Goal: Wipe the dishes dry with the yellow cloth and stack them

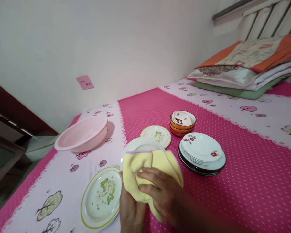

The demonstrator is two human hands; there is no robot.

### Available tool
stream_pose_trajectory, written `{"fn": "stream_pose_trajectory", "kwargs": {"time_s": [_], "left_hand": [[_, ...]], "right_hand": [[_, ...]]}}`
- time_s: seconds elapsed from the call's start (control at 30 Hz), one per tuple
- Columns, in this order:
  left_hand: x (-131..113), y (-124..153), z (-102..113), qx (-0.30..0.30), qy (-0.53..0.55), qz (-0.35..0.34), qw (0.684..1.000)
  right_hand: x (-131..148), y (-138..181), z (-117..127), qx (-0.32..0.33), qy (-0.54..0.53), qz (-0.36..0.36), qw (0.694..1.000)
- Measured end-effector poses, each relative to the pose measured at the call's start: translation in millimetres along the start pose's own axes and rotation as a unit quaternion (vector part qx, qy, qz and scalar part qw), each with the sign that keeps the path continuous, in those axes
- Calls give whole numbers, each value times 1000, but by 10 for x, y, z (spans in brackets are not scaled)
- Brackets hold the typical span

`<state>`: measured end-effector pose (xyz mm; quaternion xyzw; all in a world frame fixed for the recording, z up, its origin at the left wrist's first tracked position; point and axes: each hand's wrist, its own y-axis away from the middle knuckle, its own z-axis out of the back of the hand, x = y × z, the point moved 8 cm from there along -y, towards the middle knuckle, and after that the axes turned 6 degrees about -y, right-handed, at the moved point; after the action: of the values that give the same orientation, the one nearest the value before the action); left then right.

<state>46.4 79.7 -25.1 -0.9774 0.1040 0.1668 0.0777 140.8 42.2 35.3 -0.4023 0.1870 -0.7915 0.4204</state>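
Observation:
A white plate [145, 142] is held up in my left hand [131, 207], which grips it at its lower left edge. Most of its face is covered by a yellow cloth [165, 163] with a pale purple border. My right hand [163, 195] presses the cloth against the plate, fingers bent over the fabric. Just left of my left hand lies a plate with a yellow rim and a green floral print [104, 197]. Behind the held plate, a similar floral plate [158, 136] rests on the bedspread.
Right of my hands stands a stack of plates [201, 147] with red flowers, dark-rimmed ones underneath. Stacked bowls [182, 123] sit behind it. A pink basin [82, 134] is at the left. Folded bedding [247, 68] lies far right on the pink bedspread [244, 181].

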Motion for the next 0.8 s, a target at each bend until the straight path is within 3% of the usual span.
{"fn": "stream_pose_trajectory", "kwargs": {"time_s": [0.1, 0.27, 0.4, 0.47, 0.6, 0.8], "left_hand": [[-121, 3, -18, 3, -15, -2, 1000], [-234, 27, -97, -30, -76, -46, 996], [-150, 66, -141, -27, -114, -55, 992], [-42, 85, -98, -62, -132, -27, 989], [136, 122, -33, -141, -162, 14, 977], [237, 84, -75, -121, -219, -4, 968]], "right_hand": [[-42, 6, 4, 2, -36, 25, 999], [-293, 45, 225, -108, -20, -20, 994], [-447, 73, 416, -177, -2, -66, 982], [-483, 72, 513, -197, -7, -83, 977], [-409, 34, 624, -191, -2, -93, 977], [6, -79, 454, -82, 76, 21, 994]]}}
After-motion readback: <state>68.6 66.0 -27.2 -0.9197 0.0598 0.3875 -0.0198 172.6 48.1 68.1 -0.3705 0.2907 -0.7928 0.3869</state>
